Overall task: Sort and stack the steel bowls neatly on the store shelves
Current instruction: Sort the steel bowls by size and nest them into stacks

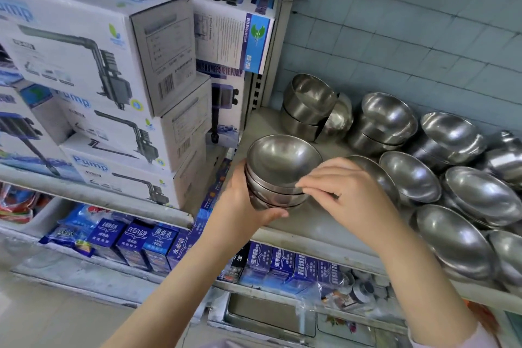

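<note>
Several nested bowls held as one stack over shelf front-left corner | left hand fingers curl under base, bearing the weight | right hand thumb and forefinger pinch top rim, probably to seat it level | loose bowls lie along the front edge to the right

1. The left hand is cupping a stack of steel bowls from the left and below, at the front-left part of the shelf.
2. The right hand is pinching the near rim of the top bowl (fingers curled, tips meeting at the edge).
3. More nested bowls are crowding the shelf to the right, and straight-sided bowls are standing at the back.
4. Pump boxes are sitting piled on the left, with small blue boxes lining the shelf below.
</note>
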The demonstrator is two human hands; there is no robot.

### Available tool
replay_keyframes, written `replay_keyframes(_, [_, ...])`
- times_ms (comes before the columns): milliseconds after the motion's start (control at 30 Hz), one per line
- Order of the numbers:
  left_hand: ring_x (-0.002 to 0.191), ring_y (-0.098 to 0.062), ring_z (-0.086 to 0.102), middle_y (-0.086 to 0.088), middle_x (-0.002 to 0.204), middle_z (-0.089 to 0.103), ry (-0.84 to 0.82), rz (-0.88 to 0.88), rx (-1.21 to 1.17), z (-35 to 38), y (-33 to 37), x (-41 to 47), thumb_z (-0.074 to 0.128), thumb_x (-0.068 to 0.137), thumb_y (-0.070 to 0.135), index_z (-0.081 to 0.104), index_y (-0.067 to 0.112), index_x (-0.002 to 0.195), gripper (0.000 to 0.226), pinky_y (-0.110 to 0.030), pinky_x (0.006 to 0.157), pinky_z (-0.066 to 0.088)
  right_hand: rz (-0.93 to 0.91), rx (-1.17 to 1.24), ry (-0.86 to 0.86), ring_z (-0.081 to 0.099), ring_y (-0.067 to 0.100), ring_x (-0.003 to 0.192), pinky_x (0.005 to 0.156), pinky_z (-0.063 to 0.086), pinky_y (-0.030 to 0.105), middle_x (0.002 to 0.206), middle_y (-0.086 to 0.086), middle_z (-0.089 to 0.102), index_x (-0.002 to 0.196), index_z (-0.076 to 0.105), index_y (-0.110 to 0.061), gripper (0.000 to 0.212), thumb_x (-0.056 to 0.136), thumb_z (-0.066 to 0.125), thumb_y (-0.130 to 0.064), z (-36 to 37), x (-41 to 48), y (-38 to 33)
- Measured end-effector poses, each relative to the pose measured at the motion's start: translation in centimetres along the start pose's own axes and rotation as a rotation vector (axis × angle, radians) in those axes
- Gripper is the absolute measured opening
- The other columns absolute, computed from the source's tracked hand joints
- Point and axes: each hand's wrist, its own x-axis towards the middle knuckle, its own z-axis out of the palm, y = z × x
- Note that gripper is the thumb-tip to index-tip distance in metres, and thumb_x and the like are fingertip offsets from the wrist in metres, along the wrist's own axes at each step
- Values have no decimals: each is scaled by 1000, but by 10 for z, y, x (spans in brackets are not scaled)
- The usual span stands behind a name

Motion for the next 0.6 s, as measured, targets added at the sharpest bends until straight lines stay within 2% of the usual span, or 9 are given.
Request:
replay_keyframes(67, [128,-12,50,2,136,54,-8,27,0,7,2,2,93,51,36,31,16,145,114,-24,95,44,50,19,-2,61,14,97,88,51,26,100,-17,73,108,78,-22,26,83,77,-18,-4,-5,3])
replay_keyframes(100, [130,-14,48,1,138,52,-12,38,-2,9,3,2,92,51,37,30,15,145,115,-29,98,45,108,36,0,60,13,100,92,48,25,105,-19,70,116,75,-24,35,81,80,-23,-9,-8,5])
replay_keyframes(167, [132,-14,45,0,141,49,-38,27,-8,11,5,3,90,52,41,27,15,146,116,-27,98,43,256,71,14,58,11,105,96,44,25,112,-18,67,124,69,-26,50,76,78,-40,-22,-20,10])
replay_keyframes(267, [133,-11,43,2,146,43,-108,11,-39,9,4,5,78,51,65,20,22,150,122,-25,100,41,443,92,34,59,9,100,95,45,29,104,-17,70,112,74,-28,53,68,68,-58,-37,-45,18])
replay_keyframes(333, [131,-14,46,3,146,44,-107,-9,-37,7,5,5,70,52,71,20,26,150,119,-25,96,41,505,44,3,62,12,95,94,48,40,95,-19,71,103,77,-29,43,68,72,-54,-37,-59,22])
replay_keyframes(433, [126,-21,52,4,145,47,-83,-22,21,8,8,3,64,54,71,19,29,150,115,-30,88,44,501,-24,-12,65,16,85,89,50,54,82,-27,64,92,80,-30,20,72,83,-34,-27,-66,24])
replay_keyframes(533, [126,-24,53,4,145,47,-75,-10,37,9,8,2,63,55,71,15,32,150,114,-32,86,46,471,-43,27,62,8,74,85,50,54,77,-29,61,86,81,-26,13,74,85,-23,-23,-68,24])
replay_keyframes(600, [127,-23,52,6,145,47,-73,-11,36,9,6,3,64,55,72,14,34,150,114,-34,87,46,446,-26,98,61,1,69,81,54,45,76,-27,63,84,80,-21,12,75,84,-16,-25,-70,22])
